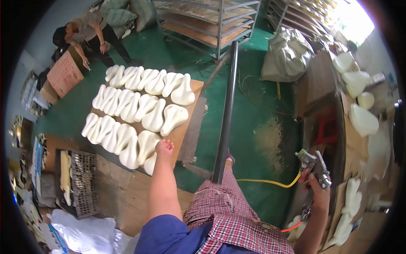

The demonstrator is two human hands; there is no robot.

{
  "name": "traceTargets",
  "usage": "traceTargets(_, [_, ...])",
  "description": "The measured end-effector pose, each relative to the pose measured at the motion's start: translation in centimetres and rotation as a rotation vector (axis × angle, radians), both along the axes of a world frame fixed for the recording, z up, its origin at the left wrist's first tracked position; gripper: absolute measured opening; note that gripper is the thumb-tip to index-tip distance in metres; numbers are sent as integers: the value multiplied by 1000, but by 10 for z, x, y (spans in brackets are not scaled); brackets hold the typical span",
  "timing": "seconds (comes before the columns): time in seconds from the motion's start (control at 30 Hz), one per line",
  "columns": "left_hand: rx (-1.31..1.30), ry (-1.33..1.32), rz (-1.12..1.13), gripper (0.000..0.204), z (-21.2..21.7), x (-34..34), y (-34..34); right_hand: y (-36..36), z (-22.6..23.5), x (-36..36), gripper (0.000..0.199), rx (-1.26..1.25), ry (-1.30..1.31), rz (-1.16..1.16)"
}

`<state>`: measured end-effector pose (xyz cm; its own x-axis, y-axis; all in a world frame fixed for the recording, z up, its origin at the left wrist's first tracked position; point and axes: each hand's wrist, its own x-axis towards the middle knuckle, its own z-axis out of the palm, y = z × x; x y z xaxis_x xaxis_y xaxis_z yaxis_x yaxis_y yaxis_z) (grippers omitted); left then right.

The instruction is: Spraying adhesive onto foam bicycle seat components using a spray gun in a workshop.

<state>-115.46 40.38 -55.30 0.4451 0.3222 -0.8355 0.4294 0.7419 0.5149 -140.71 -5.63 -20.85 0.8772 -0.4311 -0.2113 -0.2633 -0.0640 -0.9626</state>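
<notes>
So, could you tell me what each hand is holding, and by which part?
The right hand grips a metal spray gun by its handle. The left hand holds nothing; it reaches over the white saddle-shaped foam pads on the board.

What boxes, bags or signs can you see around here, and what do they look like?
Cardboard box: far left beside the crouching person, flat brown panel with red printing.
Grey-green sack: upper right on the green floor, bulging and crumpled.
White plastic bag: lower left, crinkled and shiny.
Striped sacks: top, against the metal rack, stuffed, greenish.
No screens show.
</notes>
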Motion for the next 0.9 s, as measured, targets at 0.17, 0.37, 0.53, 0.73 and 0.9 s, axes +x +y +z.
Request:
traceTargets(0.17, [-134, 60, 318, 22, -91, 51, -53, -67, -75, 154, 56, -104, 287, 79])
traceTargets(0.37, [-269, 100, 691, 38, -186, 44, -68, -206, -197, 238, 45, -367, 514, 120])
traceTargets(0.53, [-336, 237, 965, 47, -226, 51, -91, -316, -256, 215, 54, -734, 788, 117])
traceTargets(0.73, [-383, 189, 1271, 49, -288, 22, -56, -319, -259, 302, 58, -764, 1131, 242])
traceTargets(0.9, [-367, 76, 1373, 44, -299, 58, -73, -304, -261, 373, 54, -852, 1016, 256])
